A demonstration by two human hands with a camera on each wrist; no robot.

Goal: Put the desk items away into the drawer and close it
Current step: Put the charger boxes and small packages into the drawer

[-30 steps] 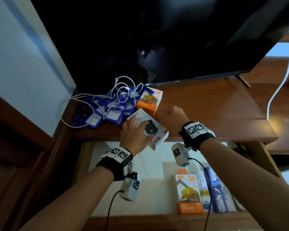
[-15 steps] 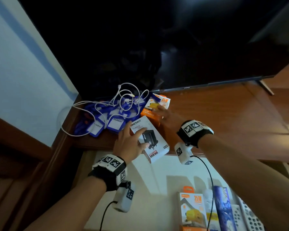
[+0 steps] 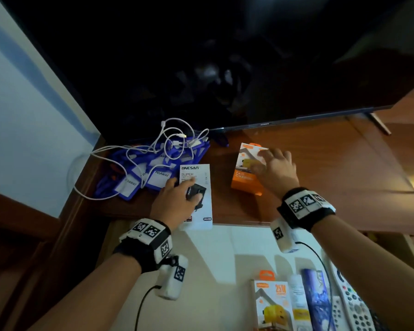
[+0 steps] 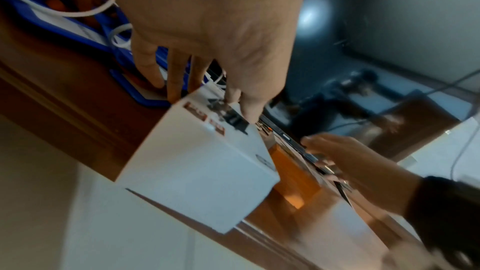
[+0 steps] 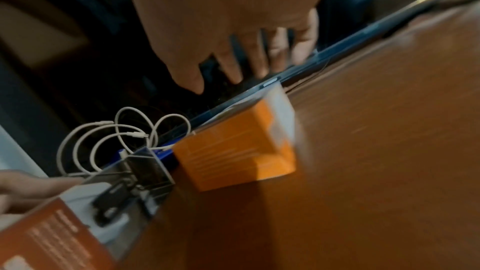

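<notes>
A white charger box lies at the desk's front edge and overhangs the open drawer. My left hand grips it, thumb across its top and fingers down its left side. The same box fills the left wrist view. An orange charger box sits further right on the desk. My right hand hovers over its top with spread, straight fingers; the right wrist view shows them above the orange box.
A white cable tangles over blue badge holders at the desk's back left. A dark TV screen stands behind. The drawer holds another orange box, a white bottle, a blue pack and remotes.
My right hand left the white box and reached to the orange box, which now sits further right of the badges. The white box has turned square to the desk edge under my left hand.
</notes>
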